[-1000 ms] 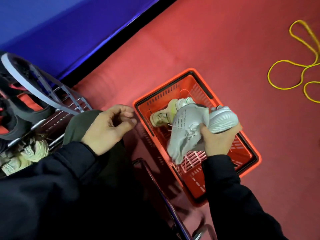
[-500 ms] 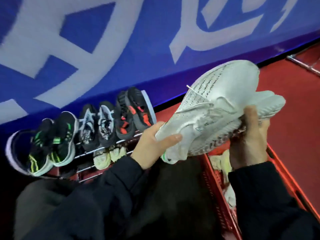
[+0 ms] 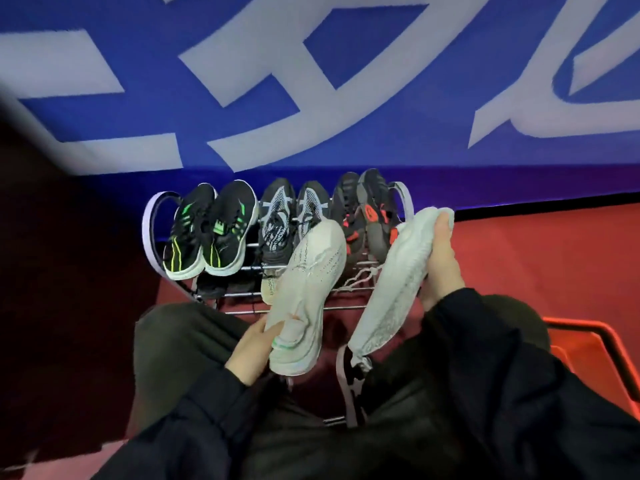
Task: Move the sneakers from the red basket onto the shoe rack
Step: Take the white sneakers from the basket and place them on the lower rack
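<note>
Rack: metal wire shoe rack [image 3: 349, 308], top tier filled edge to edge by three dark sneaker pairs [image 3: 277, 223].
Left hand [image 3: 251, 351]: gripping pale grey knit sneaker [image 3: 308, 289] by heel.
Right hand [image 3: 441, 261]: clasping matching grey sneaker [image 3: 391, 289], sole up.
Basket: red plastic basket [image 3: 595, 344], right edge.

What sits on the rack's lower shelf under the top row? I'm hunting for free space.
Under the top row a cream shoe shows on the lower shelf; held pale sneakers cover the rest.

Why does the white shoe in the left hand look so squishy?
The white knit sneaker is probably soft: its heel creases where the left hand pinches it. Likely light too, since that heel grip alone holds it up. Its loose lace might snag the shoe rack.
</note>
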